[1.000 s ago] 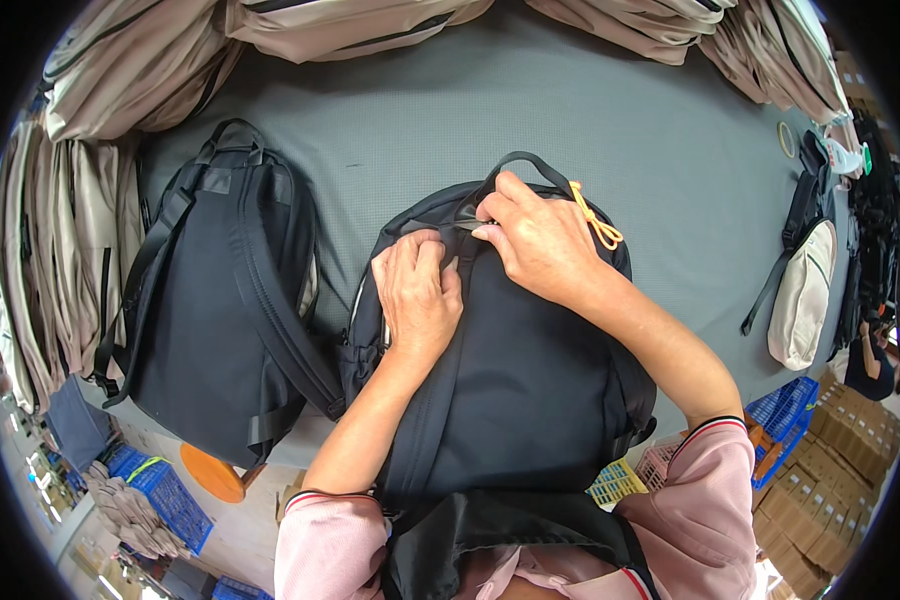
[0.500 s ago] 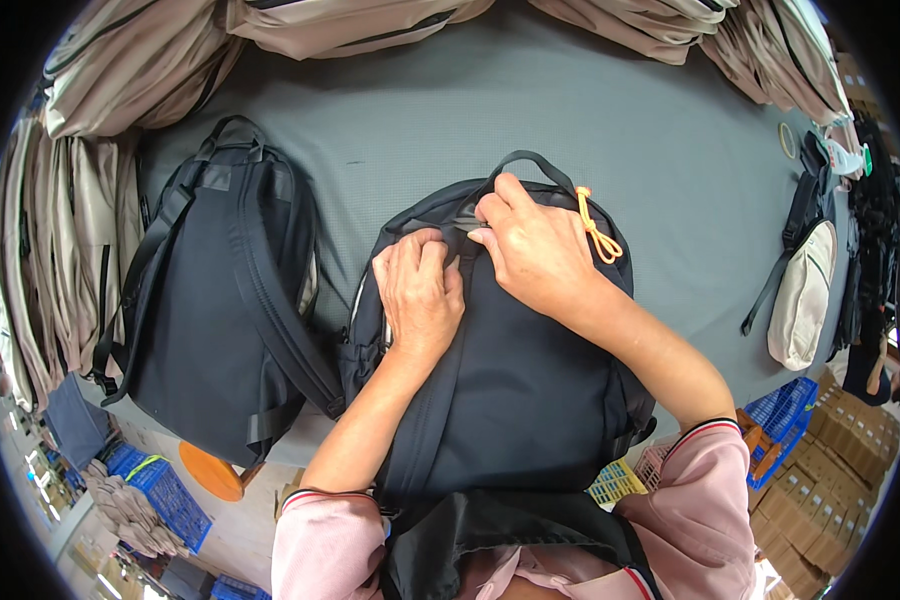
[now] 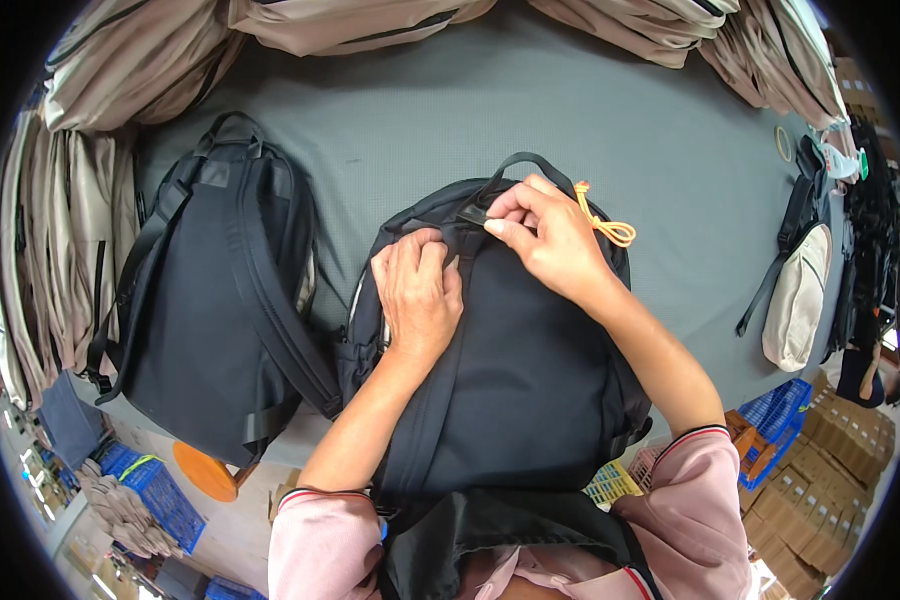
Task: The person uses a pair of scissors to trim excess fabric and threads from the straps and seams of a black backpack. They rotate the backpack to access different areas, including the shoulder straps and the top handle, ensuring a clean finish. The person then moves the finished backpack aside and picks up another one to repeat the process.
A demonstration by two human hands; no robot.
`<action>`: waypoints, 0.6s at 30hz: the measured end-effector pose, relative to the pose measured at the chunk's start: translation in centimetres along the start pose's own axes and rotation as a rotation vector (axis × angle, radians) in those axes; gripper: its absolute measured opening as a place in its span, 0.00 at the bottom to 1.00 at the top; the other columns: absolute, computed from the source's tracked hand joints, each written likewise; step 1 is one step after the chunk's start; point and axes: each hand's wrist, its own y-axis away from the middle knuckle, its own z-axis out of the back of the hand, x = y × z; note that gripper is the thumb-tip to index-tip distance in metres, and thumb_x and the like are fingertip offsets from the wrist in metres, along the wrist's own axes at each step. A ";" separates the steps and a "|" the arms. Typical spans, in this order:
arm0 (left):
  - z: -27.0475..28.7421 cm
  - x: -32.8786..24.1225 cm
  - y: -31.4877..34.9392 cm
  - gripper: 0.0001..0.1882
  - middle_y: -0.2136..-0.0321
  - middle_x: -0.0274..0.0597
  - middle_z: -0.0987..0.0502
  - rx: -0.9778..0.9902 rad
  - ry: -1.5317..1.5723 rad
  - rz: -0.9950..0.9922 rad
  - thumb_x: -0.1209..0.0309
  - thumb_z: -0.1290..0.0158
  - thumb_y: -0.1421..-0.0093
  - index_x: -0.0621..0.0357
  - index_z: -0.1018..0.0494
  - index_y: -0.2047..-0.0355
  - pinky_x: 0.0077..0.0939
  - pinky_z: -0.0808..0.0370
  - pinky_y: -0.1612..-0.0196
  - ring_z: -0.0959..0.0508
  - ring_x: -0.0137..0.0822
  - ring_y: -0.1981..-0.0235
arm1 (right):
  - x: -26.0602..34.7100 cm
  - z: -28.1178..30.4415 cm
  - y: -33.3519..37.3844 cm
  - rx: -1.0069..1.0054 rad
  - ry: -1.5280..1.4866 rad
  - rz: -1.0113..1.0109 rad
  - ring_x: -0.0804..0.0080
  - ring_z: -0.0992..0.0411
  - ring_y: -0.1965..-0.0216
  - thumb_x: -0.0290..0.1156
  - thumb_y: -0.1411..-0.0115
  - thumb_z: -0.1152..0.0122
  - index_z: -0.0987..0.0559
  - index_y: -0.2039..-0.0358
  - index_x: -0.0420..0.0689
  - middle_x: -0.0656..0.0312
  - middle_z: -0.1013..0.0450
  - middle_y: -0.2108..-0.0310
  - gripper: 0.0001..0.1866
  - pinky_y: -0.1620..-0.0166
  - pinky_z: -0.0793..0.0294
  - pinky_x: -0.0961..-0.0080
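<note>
A black backpack (image 3: 530, 400) lies on the table in front of me, its carry handle (image 3: 530, 158) at the far end. My left hand (image 3: 417, 295) is closed on the fabric at its upper left, fingers curled beside the shoulder strap. With thumb and forefinger, my right hand (image 3: 550, 235) pinches a small dark tab (image 3: 472, 214) below the handle. An orange cord (image 3: 610, 228) tied in a loop shows beside the back of my right hand; what it is fastened to is hidden. To the left lies a second black backpack (image 3: 205, 310).
Beige bags (image 3: 360, 22) line the far edge and pile up at the left (image 3: 80, 250). At the right are a small beige bag (image 3: 802, 295), a tape roll (image 3: 784, 143) and a spray bottle (image 3: 845, 163). Blue crates (image 3: 155, 495), an orange stool (image 3: 205, 470) and cartons (image 3: 820, 490) stand below.
My right hand has turned and drawn back slightly to the right, baring the dark tab in its pinch. The orange loop has swung outward. My left hand stays in place.
</note>
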 end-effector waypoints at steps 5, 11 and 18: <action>-0.1 0.0 0.0 0.13 0.66 0.42 0.29 -0.004 -0.011 0.031 0.81 0.41 0.57 0.61 0.32 0.72 0.35 0.36 0.55 0.28 0.41 0.62 | 1.4 -0.8 -0.8 0.041 0.108 0.155 0.62 0.27 0.67 0.30 0.50 0.37 0.23 0.64 0.46 0.61 0.30 0.69 0.12 0.65 0.29 0.66; -0.1 0.0 -0.2 0.14 0.63 0.42 0.31 0.007 -0.020 0.077 0.80 0.39 0.58 0.60 0.31 0.71 0.35 0.37 0.55 0.31 0.41 0.58 | -0.5 -2.1 -3.1 0.095 0.240 0.167 0.61 0.28 0.69 0.27 0.51 0.36 0.22 0.68 0.43 0.59 0.31 0.73 0.08 0.66 0.32 0.66; -0.3 0.2 0.0 0.14 0.61 0.44 0.32 0.027 0.038 0.117 0.78 0.38 0.58 0.59 0.31 0.71 0.37 0.38 0.53 0.31 0.42 0.57 | -1.7 -1.5 -3.1 0.171 -0.149 0.166 0.72 0.35 0.75 0.29 0.49 0.36 0.26 0.72 0.39 0.64 0.34 0.76 0.09 0.67 0.36 0.75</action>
